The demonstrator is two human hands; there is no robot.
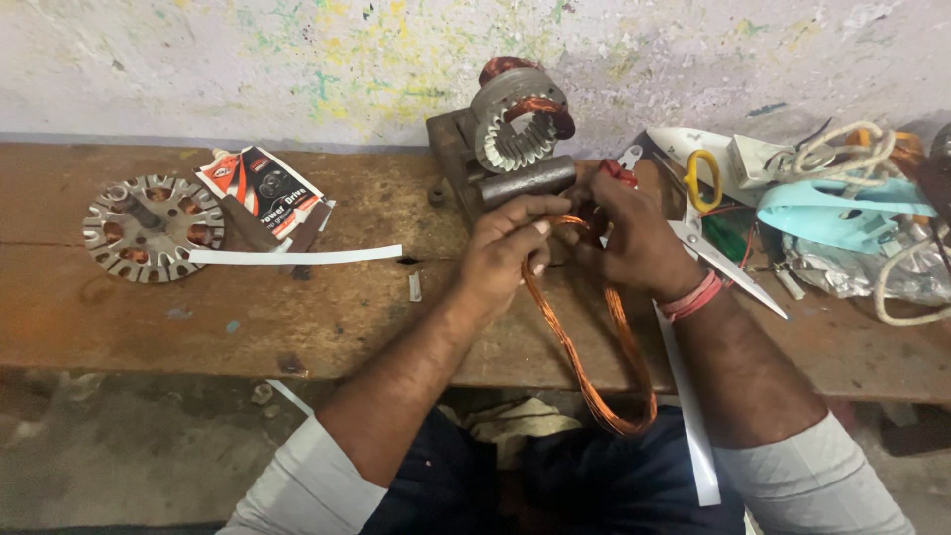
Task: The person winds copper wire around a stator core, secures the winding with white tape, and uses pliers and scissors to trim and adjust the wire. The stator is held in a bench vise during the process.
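A long loop of copper wire (584, 357) hangs from both my hands down toward my lap. My left hand (505, 253) pinches the top of the loop with closed fingers. My right hand (634, 233) grips the same coil beside it, together with a red-handled tool (616, 170) whose tip I cannot see. Just beyond my hands, a round slotted metal stator (515, 124) with copper winding sits clamped upright in a dark bench vise (466, 163) on the wooden bench (297, 317).
A flat slotted metal disc (154, 226) lies at the far left, next to a red-and-black packet (263, 188) and a white paper strip (297, 256). Yellow-handled scissors (718, 213), white cord (842, 149) and teal tape (842, 213) crowd the right. A painted wall stands behind.
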